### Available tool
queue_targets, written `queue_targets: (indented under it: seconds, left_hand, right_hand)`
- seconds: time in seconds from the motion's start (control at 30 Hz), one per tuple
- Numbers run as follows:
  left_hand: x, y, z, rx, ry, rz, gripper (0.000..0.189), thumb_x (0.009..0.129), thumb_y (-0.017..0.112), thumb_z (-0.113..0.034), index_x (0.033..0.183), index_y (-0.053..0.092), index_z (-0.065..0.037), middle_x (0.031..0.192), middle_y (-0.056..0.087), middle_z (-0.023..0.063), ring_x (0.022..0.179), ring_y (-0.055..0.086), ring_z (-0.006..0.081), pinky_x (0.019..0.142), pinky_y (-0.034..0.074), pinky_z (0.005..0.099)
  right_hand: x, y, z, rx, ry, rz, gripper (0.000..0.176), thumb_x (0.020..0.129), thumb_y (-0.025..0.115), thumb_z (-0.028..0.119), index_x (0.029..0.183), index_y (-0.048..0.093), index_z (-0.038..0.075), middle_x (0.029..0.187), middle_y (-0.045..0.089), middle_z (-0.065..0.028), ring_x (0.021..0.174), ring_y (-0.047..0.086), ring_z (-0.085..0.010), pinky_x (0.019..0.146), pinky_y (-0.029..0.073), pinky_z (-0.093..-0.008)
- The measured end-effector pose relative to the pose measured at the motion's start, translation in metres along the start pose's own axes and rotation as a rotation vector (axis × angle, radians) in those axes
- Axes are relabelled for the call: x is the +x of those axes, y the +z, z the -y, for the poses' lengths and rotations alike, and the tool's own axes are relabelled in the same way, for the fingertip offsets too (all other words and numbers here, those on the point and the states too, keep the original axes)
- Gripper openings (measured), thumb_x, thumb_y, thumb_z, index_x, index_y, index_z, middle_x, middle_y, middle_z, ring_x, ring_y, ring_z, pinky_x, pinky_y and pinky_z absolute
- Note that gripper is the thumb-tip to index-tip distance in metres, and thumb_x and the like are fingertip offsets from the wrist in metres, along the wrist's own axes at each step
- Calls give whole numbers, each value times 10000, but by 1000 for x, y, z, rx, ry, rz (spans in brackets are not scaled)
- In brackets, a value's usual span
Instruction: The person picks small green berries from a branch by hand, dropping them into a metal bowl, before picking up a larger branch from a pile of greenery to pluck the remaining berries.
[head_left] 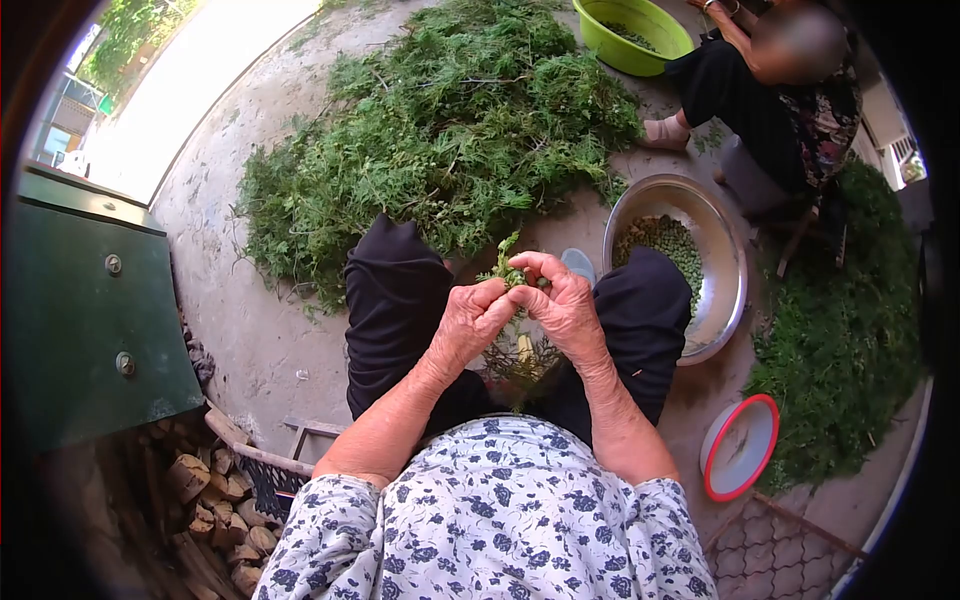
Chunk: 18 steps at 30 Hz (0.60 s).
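Between my knees, my left hand (474, 316) pinches a small green sprig (508, 262) with thumb and fingers. My right hand (560, 295) meets it at the thumbs, its fingers bent round the right side of the same sprig. More twiggy greenery (520, 365) shows below the hands, over my lap. By my right knee stands a wide metal basin (722, 290) with many small green pieces (675, 245) inside. A large heap of cut green branches (450, 130) lies on the ground in front of my knees.
A person (760, 110) sits at the upper right beside a lime-green tub (650, 55). More branches (840, 350) lie at the right, near a red-rimmed bowl (712, 465). A green metal box (90, 320) and firewood (225, 510) are at the left.
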<state>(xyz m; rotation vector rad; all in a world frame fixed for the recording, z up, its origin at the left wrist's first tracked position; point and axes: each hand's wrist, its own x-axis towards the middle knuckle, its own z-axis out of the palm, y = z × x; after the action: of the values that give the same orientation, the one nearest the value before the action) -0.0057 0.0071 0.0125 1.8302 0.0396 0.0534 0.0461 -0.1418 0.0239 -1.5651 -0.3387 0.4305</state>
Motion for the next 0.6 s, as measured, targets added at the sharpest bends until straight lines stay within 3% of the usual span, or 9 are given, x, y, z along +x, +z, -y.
queue_targets:
  seconds: [0.1,0.2,0.27,0.37,0.6]
  left_hand:
    - [-2,2,9,41,0,16,172,820,587,-148,744,539,-2,554,437,46,502,421,92,461,351,284]
    - [-2,3,12,154,120,11,183,813,594,-147,724,529,0,555,425,54,506,389,97,468,341,286]
    - [-3,2,1,4,-39,-1,195,814,590,-140,700,519,3,549,407,40,518,391,84,475,337,280]
    - [0,-1,-11,-91,-101,-17,200,828,579,-140,703,523,5,549,399,19,530,387,76,486,334,273]
    - [1,3,-3,-128,-86,-62,237,849,565,-159,689,505,5,561,395,-1,538,358,81,491,321,278]
  right_hand:
    - [1,-1,-1,-155,-68,27,253,842,641,226,978,572,24,776,543,27,638,501,-41,533,422,-201]
    - [-1,1,1,-84,92,14,227,871,604,238,957,577,30,751,547,32,621,506,-41,498,419,-194]
    - [-1,2,0,175,215,-5,174,891,576,211,950,584,47,737,550,36,586,497,-29,473,409,-174]
    - [-1,0,-1,413,309,19,148,905,552,193,951,587,57,749,555,35,549,485,-14,459,391,-153]
    - [-1,1,-2,445,277,9,149,901,540,160,992,588,52,761,557,47,521,473,-5,445,368,-144]
